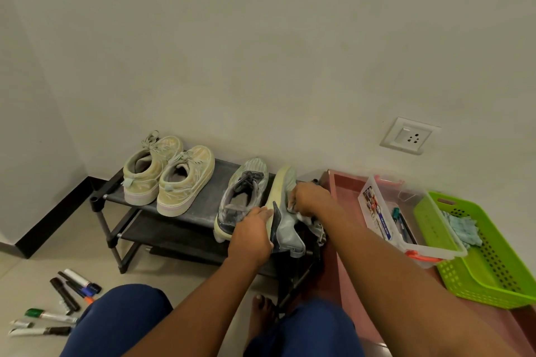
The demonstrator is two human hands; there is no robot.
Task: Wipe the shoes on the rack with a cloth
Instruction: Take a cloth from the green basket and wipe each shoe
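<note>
A low black shoe rack [203, 211] stands against the wall. Two beige sneakers [171, 177] sit on its top shelf at the left. A grey running shoe [243, 191] stands upright to the right of them. Its partner, the tilted grey shoe [285, 211], lies on its side with the pale sole facing left. My left hand [252, 235] holds that shoe at its heel. My right hand [310, 200] grips a pale cloth [307, 219] and presses it against the shoe's upper. Most of the cloth is hidden under the hand.
Several markers [66, 298] lie on the floor at the lower left. Right of the rack a pink tray [345, 200] carries a clear plastic box [388, 217] and a green basket [493, 266] holding a light blue cloth [461, 229]. A wall socket [410, 136] is above.
</note>
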